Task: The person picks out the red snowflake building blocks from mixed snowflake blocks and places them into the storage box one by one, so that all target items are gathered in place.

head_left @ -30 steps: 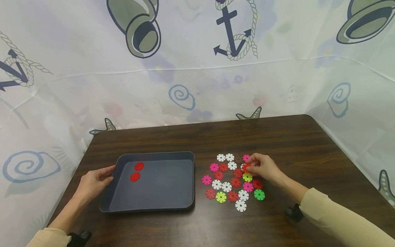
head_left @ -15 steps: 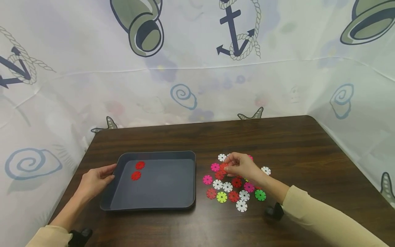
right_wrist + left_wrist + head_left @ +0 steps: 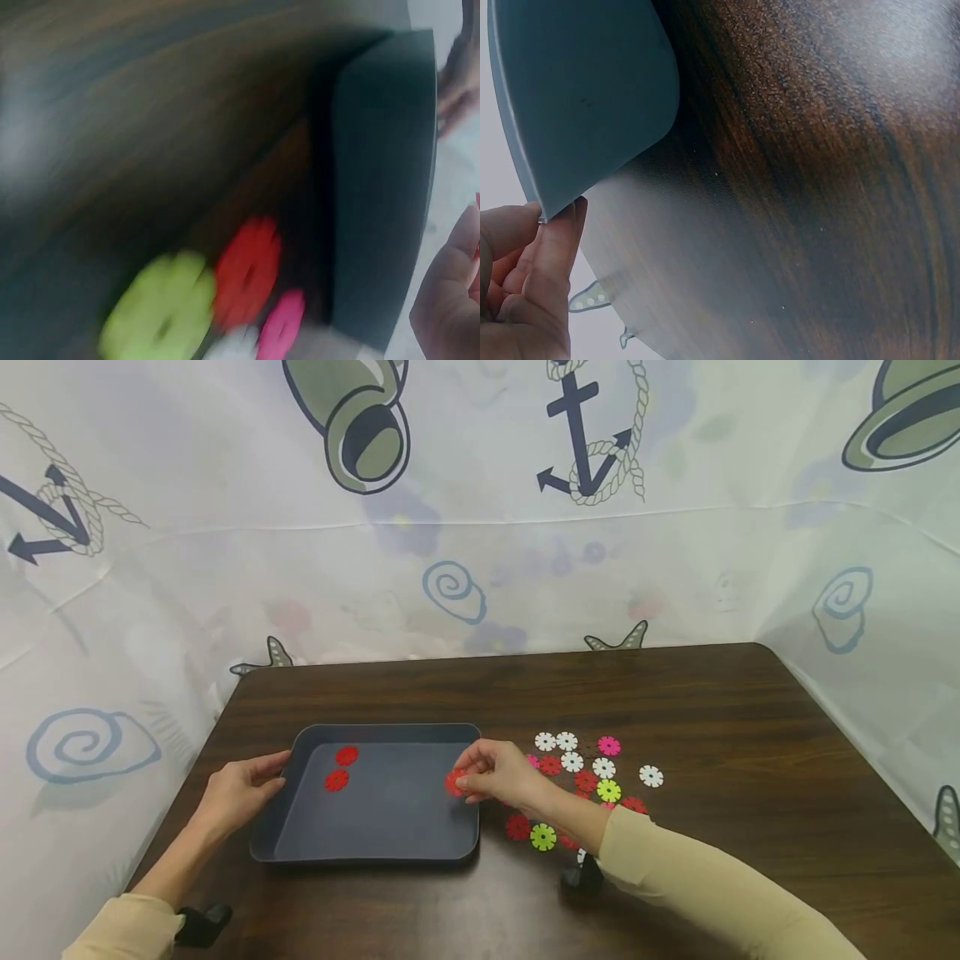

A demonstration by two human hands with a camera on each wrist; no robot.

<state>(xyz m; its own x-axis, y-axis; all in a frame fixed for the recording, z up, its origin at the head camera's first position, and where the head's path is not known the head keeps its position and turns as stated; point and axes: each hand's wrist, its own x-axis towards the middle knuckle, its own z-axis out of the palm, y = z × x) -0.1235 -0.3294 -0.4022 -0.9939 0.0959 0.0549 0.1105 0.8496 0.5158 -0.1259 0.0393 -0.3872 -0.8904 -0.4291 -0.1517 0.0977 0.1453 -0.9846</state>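
Note:
My left hand (image 3: 238, 793) pinches the left rim of a dark grey tray (image 3: 390, 827) between thumb and fingers; the left wrist view shows the fingertips on both sides of the tray's edge (image 3: 544, 214). Inside the tray lie two red notched discs (image 3: 341, 768), one behind the other. My right hand (image 3: 506, 777) pinches another red notched disc (image 3: 453, 782) over the tray's right rim. In the right wrist view the thumb (image 3: 450, 292) is at the right edge, and the tray's outer wall (image 3: 382, 187) stands beside it.
Several notched discs in red, white, pink and yellow lie on the brown table (image 3: 720, 718) right of the tray, partly hidden by the right arm. One white disc (image 3: 651, 776) lies apart at the right. A patterned cloth (image 3: 525, 577) hangs behind the table.
My right hand has carried the red disc leftward from the pile to the tray's right rim. A white disc now lies farther right of the pile. My left hand stays on the tray's rim.

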